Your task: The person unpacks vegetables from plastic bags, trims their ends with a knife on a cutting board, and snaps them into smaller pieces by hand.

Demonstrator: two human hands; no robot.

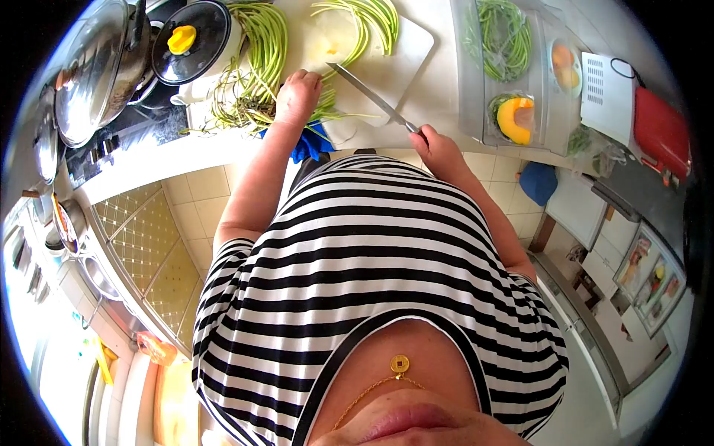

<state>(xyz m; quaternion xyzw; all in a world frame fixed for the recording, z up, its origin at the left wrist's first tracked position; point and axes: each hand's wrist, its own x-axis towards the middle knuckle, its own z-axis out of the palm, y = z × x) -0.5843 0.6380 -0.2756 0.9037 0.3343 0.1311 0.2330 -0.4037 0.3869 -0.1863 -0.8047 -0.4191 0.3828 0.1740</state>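
- Long green stalks [264,37] lie in a bunch at the left of the surface [439,111], apparently whole, with tangled, darker ends towards the near edge.
- More stalks curve across the far part of the cutting board [415,52]; no short cut pieces can be made out, so chopping looks not begun.
- The left hand [299,97] rests by the bunch's near end; whether its fingers grip stalks, I cannot tell.
- The right hand [439,154] has its fingers closed round the knife [372,94], blade tip pointing far-left.
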